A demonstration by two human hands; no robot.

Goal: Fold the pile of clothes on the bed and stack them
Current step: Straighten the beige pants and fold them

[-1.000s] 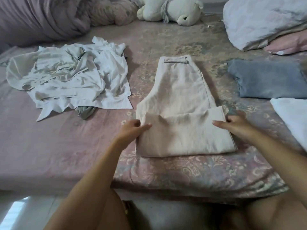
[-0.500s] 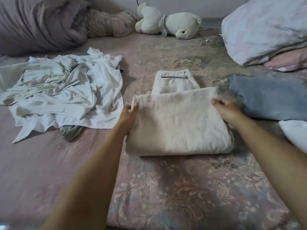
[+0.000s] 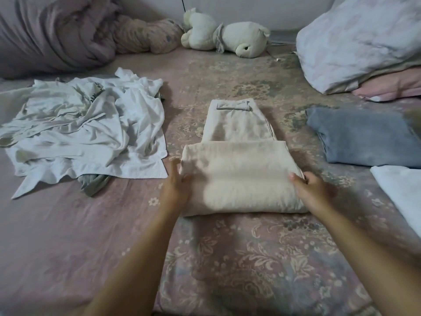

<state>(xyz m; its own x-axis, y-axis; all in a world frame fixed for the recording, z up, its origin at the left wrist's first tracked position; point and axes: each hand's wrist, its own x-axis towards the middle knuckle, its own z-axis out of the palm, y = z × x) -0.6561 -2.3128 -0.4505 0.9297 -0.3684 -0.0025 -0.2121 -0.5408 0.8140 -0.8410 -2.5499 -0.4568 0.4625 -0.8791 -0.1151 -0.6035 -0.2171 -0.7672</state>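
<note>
Beige trousers [image 3: 239, 169] lie in the middle of the bed, their lower part folded up over the upper part, the waistband still showing at the far end. My left hand [image 3: 176, 188] grips the left edge of the folded part. At the right edge my right hand [image 3: 312, 190] holds the fold, thumb on top. A rumpled pile of white clothes [image 3: 86, 133] lies to the left. A folded grey-blue garment [image 3: 364, 137] and a folded white one [image 3: 403, 192] lie to the right.
The bed [image 3: 227, 258] has a pink flowered sheet. A bunched duvet [image 3: 52, 30] fills the far left corner, a white plush toy [image 3: 227, 39] lies at the back, and pillows [image 3: 364, 42] are stacked at the far right.
Both hands carried the trouser legs' end up over the upper part, then slid back toward me along the sides of the fold. The camera has moved closer.
</note>
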